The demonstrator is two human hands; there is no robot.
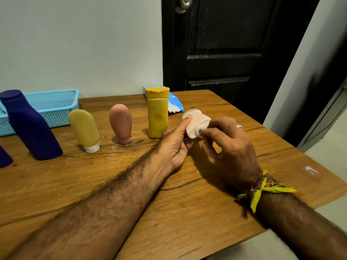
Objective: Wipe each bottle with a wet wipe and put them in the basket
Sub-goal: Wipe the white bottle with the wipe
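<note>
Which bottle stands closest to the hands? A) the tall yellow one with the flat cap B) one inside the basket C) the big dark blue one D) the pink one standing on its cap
A: the tall yellow bottle stands right beside the left hand, while the pink bottle and the dark blue bottle stand farther left.

Grainy wooden table [187,203], perforated plastic basket [54,106], seemingly matt bottles [157,117].

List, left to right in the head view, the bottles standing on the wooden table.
Tall dark blue bottle → pale yellow tube standing on its white cap → pink tube standing on its cap → mustard-yellow flat bottle with a flip cap. A further dark blue shape at the left edge is cut off.
</note>
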